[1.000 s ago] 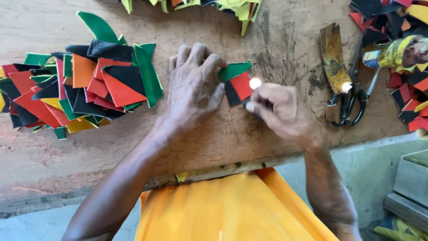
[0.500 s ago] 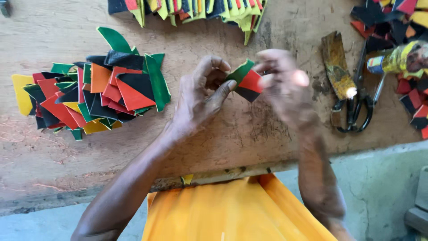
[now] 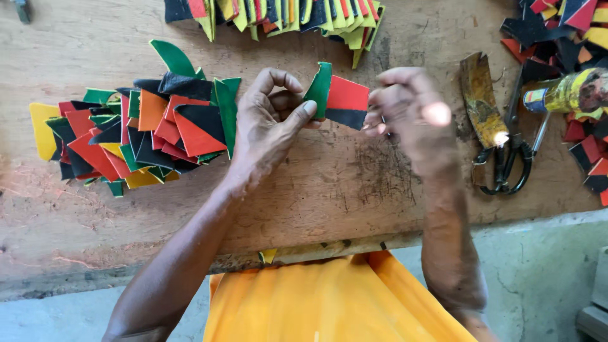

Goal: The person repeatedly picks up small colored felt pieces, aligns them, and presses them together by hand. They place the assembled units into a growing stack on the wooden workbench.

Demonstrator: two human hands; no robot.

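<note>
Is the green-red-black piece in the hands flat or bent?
Bent. The piece is lifted off the wooden board; its green end curls away under the left hand's thumb, and the right hand pinches the other edge.

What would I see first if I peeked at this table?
Right in the middle, the left hand and the right hand hold up a small patch of green, red and black between them. To the left lies a big heap of colourful pieces on the wooden table. On the right, black scissors rest beside a worn metal blade.
</note>
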